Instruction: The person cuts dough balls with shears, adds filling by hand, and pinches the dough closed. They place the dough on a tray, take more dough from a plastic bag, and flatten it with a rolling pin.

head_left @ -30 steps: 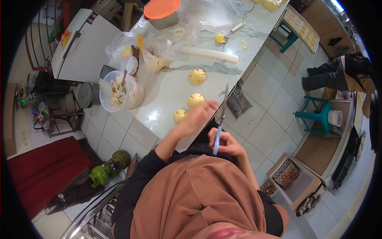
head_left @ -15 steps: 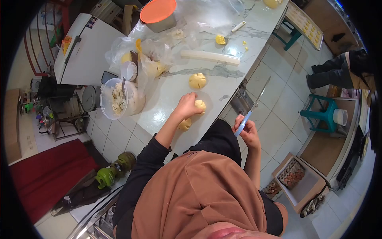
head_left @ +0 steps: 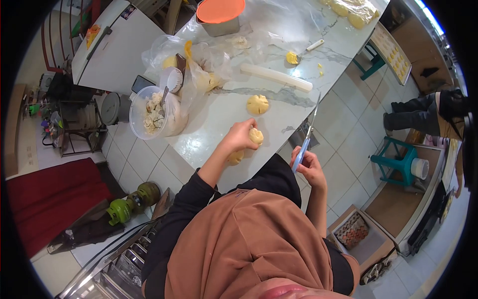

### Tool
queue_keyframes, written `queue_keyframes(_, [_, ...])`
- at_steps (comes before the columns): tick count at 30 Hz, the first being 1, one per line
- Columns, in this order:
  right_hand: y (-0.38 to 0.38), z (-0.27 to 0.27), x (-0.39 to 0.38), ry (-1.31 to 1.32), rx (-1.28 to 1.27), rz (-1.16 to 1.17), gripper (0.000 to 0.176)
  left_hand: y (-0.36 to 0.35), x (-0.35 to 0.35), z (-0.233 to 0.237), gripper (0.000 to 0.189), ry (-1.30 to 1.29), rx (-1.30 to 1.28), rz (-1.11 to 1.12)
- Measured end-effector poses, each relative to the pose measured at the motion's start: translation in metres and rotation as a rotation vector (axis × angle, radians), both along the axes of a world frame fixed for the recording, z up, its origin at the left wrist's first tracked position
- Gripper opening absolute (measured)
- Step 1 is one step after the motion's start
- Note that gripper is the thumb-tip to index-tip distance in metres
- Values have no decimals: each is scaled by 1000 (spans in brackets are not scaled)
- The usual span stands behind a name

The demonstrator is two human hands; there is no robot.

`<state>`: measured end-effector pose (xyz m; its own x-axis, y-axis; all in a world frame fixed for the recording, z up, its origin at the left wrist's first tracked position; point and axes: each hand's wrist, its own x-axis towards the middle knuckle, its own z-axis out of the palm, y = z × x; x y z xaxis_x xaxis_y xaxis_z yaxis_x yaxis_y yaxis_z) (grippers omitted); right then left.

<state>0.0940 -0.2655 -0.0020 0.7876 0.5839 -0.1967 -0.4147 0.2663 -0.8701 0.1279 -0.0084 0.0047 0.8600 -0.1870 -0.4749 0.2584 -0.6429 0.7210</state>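
My left hand (head_left: pixel 241 136) is closed around a ball of dough (head_left: pixel 256 137) on the marble-patterned table. Blue-handled scissors (head_left: pixel 300 158) are in my right hand (head_left: pixel 312 169), off the table's right edge, with the long blades pointing away from me. A round dough piece (head_left: pixel 258 104) with cuts in its top sits just beyond my left hand. Nearer to me, another dough piece (head_left: pixel 236 157) lies partly hidden by my left hand and wrist.
A white rolling pin (head_left: pixel 276 77) lies across the table (head_left: pixel 219 107). A tub of white filling (head_left: pixel 154 117) stands at the left edge, beside plastic bags (head_left: pixel 201 74). Farther off are a spatula (head_left: pixel 314 45) and an orange-lidded container (head_left: pixel 220 11). A person (head_left: pixel 423 107) stands at right.
The view has shifted, so the table's contents appear slightly farther right. My left hand stays on the dough ball, and my right hand still holds the scissors.
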Motion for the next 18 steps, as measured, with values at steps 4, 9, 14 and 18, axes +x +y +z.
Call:
queue_keyframes(4, [-5,7,2,183,95,199,31,20,2,-8,46,159,-595,516])
queue_keyframes(9, [-3,-2,-2,409,100,453,37,12,1,-38,45,-141,-190,658])
queue_keyframes(14, [-1,-23,-13,534,342,520,42,2,-5,-23,42,-322,176,583])
queue_keyframes(18, [5,-26,-18,589,318,429,47,15,-8,-23,40,-320,273,593])
